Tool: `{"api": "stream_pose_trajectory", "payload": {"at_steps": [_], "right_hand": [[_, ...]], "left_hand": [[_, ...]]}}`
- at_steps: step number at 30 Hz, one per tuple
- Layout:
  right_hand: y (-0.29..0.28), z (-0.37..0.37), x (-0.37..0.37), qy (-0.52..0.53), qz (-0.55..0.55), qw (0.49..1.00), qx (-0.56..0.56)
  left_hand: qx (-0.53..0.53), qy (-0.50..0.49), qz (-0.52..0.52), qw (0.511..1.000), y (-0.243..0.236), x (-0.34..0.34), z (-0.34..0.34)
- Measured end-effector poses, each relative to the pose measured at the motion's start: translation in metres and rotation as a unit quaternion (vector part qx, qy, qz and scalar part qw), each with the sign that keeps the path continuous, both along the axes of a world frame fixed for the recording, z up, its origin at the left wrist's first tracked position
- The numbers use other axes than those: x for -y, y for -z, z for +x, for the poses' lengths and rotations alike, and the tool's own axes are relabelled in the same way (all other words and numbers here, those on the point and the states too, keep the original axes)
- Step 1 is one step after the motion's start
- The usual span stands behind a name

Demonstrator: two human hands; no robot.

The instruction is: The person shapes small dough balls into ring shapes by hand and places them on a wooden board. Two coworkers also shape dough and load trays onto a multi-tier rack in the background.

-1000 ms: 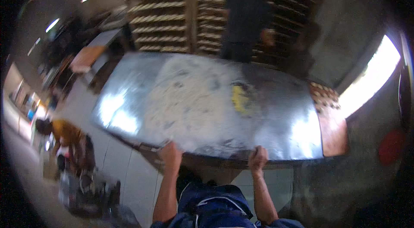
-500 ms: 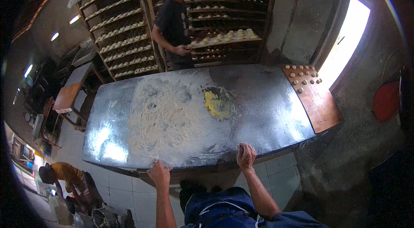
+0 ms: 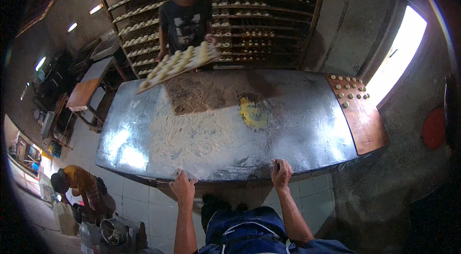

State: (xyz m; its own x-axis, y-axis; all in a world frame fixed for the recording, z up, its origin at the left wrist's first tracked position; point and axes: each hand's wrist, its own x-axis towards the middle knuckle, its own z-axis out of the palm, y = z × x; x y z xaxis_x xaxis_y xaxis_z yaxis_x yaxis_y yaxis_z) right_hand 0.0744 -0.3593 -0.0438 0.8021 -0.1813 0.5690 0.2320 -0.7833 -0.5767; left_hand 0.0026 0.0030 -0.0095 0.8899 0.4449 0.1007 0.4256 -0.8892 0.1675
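Table (image 3: 307, 124), flour-dusted; hands (image 3: 183, 187) (image 3: 281, 174) curled at near edge (whether gripping, cannot tell).

Brown-topped side table (image 3: 80, 95) at left; red object (image 3: 434, 128), possibly lid, far right.

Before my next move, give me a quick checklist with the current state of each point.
1. Left hand and right hand by the near edge of the table: ok.
2. Left hand empty: cannot tell; its palm is hidden.
3. Table bare: not ok; flour and a yellow patch lie on it.
4. Tray clear of the table: cannot tell; the co-worker opposite holds it, overlapping the far edge in view.
5. Dough pieces on the wooden board: ok.
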Motion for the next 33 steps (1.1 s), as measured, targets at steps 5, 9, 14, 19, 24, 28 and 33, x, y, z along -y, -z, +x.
{"api": "stream_pose_trajectory", "payload": {"at_steps": [5,9,14,19,24,28,33], "right_hand": [[0.006,0.003,-0.006,-0.016,-0.089,0.996,0.001],[0.038,0.003,0.011,0.034,-0.081,0.996,0.004],[0.032,-0.002,0.001,0.007,-0.141,0.99,0.015],[0.011,-0.007,-0.01,0.02,-0.121,0.991,-0.05],[0.019,-0.003,-0.005,0.014,-0.12,0.992,-0.02],[0.019,-0.004,-0.003,0.007,-0.121,0.991,-0.052],[0.01,-0.009,-0.013,0.001,-0.126,0.992,-0.021]], "left_hand": [[0.017,0.004,-0.107,0.994,-0.02,0.001,-0.013],[0.081,0.017,-0.032,0.996,0.002,0.005,0.003],[0.094,-0.011,-0.046,0.994,0.003,0.001,-0.016],[0.089,0.002,-0.063,0.994,0.008,-0.001,-0.016],[0.041,0.009,-0.091,0.995,0.007,-0.003,-0.01],[0.042,0.017,-0.1,0.994,0.007,-0.005,-0.01],[0.029,-0.004,-0.079,0.996,0.011,-0.008,-0.01]]}}
